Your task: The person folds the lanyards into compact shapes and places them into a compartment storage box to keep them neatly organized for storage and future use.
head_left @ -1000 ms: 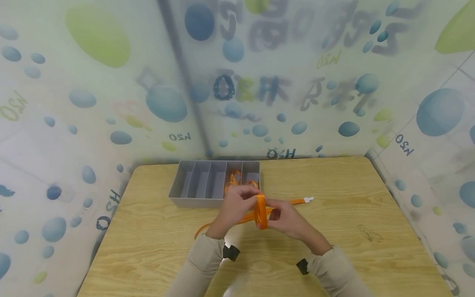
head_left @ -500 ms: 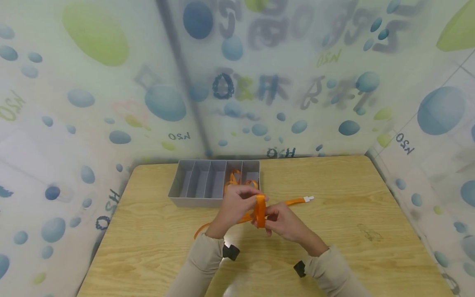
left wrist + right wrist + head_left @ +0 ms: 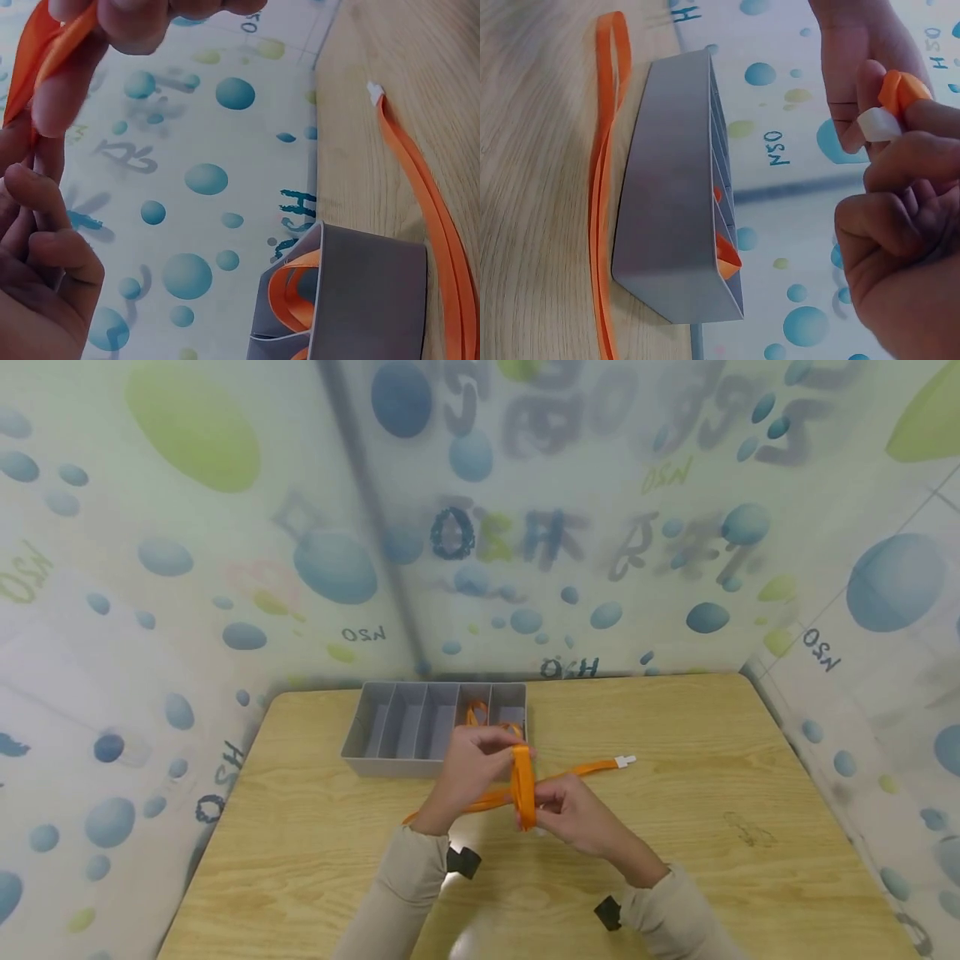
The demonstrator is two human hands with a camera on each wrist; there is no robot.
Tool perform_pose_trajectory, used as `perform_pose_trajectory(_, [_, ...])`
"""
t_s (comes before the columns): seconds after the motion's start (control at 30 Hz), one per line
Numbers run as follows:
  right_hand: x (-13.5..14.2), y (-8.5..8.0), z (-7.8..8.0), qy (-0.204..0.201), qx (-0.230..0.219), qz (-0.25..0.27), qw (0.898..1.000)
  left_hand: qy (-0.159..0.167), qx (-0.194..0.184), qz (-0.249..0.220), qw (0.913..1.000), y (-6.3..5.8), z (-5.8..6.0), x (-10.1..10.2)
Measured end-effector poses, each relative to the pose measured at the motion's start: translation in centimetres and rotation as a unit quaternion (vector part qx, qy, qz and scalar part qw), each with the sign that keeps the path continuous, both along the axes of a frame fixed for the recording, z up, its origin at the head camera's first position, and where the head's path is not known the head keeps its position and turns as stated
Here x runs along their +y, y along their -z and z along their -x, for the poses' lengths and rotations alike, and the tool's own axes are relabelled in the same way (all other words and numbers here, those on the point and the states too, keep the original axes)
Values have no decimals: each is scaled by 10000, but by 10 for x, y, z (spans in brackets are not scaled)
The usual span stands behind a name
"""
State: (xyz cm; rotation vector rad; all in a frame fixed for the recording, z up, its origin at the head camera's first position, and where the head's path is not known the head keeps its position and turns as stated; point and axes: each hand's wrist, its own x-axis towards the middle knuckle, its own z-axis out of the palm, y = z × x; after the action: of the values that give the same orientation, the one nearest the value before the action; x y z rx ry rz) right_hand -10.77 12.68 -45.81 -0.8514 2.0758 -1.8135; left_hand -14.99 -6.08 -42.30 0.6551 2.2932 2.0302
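Observation:
Between both hands stands an orange lanyard (image 3: pixel 524 789), folded into an upright flat coil. My left hand (image 3: pixel 467 768) pinches the coil near its top between thumb and fingers. At its lower right side, my right hand (image 3: pixel 576 812) pinches the same lanyard. A white clip (image 3: pixel 879 125) pokes out by the right fingertips in the right wrist view, beside the bunched orange strap (image 3: pixel 904 91). Another orange lanyard (image 3: pixel 596 768) lies stretched across the table behind the hands, with a white clip (image 3: pixel 625 762) at its right end. The left forearm hides part of it.
A grey divided box (image 3: pixel 397 768) stands at the back of the wooden table (image 3: pixel 675 735). Coiled orange lanyards (image 3: pixel 294 296) sit in its two right compartments; its left compartments show bare. A bubble-patterned curtain (image 3: pixel 600 568) encloses the back and sides.
My right hand has loosened its spread fingers from the coil's side and now pinches lower on it. My left hand has risen slightly, and the coil looks longer.

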Motion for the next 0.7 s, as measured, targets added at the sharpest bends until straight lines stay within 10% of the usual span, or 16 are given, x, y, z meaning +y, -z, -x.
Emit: perform_pose_trajectory(0.7, [3, -14, -4, -426, -230, 747, 9960, -320, 777, 262, 9961, 11, -1, 3])
